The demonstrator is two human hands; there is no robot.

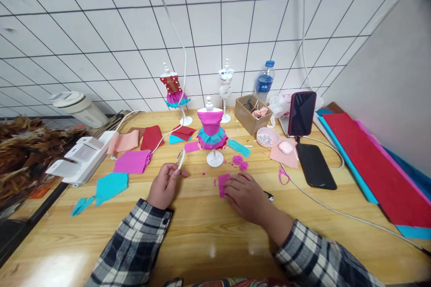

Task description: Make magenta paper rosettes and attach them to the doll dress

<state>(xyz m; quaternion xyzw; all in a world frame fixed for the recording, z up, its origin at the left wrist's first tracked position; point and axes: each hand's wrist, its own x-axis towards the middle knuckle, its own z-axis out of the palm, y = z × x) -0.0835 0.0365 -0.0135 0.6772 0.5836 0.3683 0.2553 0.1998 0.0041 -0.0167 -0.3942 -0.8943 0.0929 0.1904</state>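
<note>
So, pinching white tool (181, 160) in left hand (164, 185), touching magenta piece (222, 184) with right hand (245, 197), can't tell if gripping.

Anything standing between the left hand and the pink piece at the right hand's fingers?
Nothing upright. Between the left hand and the pink piece, only a small scrap shows beside the piece; the pink dress form stands beyond that gap.

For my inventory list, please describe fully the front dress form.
This dress form stands upright on the wooden table, on a round white base. A white knob tops it. It wears a strapless magenta bodice and a turquoise ruffle over magenta, perhaps paper or cloth. Neither the left hand nor the right hand touches it.
</note>
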